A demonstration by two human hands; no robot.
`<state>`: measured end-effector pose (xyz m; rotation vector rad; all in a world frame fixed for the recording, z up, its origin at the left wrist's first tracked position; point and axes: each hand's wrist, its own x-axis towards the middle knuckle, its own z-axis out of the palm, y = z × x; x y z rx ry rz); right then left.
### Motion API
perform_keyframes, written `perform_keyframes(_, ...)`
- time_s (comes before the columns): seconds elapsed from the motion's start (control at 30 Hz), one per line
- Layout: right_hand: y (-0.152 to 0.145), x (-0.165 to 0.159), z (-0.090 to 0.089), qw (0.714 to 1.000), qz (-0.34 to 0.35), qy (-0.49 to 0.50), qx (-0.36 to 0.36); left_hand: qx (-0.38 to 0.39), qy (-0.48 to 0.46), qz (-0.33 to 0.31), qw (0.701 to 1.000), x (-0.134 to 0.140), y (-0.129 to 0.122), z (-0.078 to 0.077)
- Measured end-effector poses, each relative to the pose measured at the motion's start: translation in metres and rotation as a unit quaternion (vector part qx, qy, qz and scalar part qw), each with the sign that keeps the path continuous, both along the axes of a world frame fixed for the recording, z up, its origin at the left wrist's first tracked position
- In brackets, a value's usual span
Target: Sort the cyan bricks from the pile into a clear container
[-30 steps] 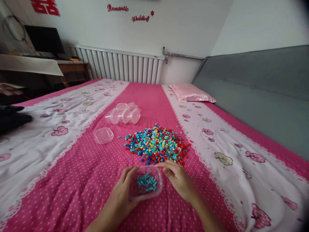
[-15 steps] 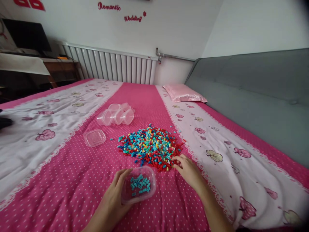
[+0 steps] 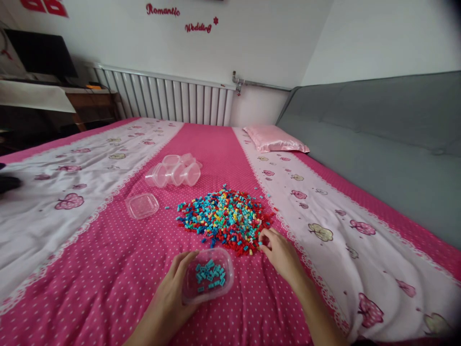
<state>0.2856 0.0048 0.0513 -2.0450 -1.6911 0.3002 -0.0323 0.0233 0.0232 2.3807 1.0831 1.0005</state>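
My left hand [image 3: 175, 281] is closed around the left side of a clear plastic container [image 3: 227, 288], tilted towards me. Several teal building bricks [image 3: 209, 275] lie loose inside it. A heap of small building bricks [image 3: 226, 216] in red, blue, turquoise, yellow and white is spread on the bed beyond the container. At the heap's near right edge, my right hand [image 3: 277, 250] pinches a tiny light-blue brick [image 3: 260, 243] between thumb and forefinger.
A clear lid [image 3: 142, 205] lies left of the heap, with stacked clear containers [image 3: 173, 172] behind it. The bed has a pink dotted cover [image 3: 212, 144]. A pink pillow [image 3: 275, 139] rests by the grey headboard [image 3: 389, 144], and a radiator [image 3: 162, 96] runs along the wall.
My right thumb and forefinger have closed together, and a light-blue brick now shows between them. My left hand and the container have stayed nearly still.
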Motion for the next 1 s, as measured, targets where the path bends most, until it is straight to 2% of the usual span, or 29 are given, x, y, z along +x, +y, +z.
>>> perform_keyframes(0.2,0.004,0.000,0.002,0.992,0.003,0.123,0.010,0.008,0.003,-0.001,1.000,0.001,-0.001,0.002)
perform_keyframes(0.5,0.005,-0.004,0.005,0.962,0.010,0.266,0.061,0.004,0.012,0.007,1.000,0.001,0.000,0.001)
perform_keyframes(0.77,0.007,0.002,0.003,0.952,-0.051,0.278,0.115,-0.006,0.014,-0.003,1.000,0.001,0.000,0.001)
perform_keyframes(1.0,0.014,0.006,-0.009,0.961,-0.082,0.254,0.075,0.003,-0.004,-0.003,1.000,0.000,0.000,0.001)
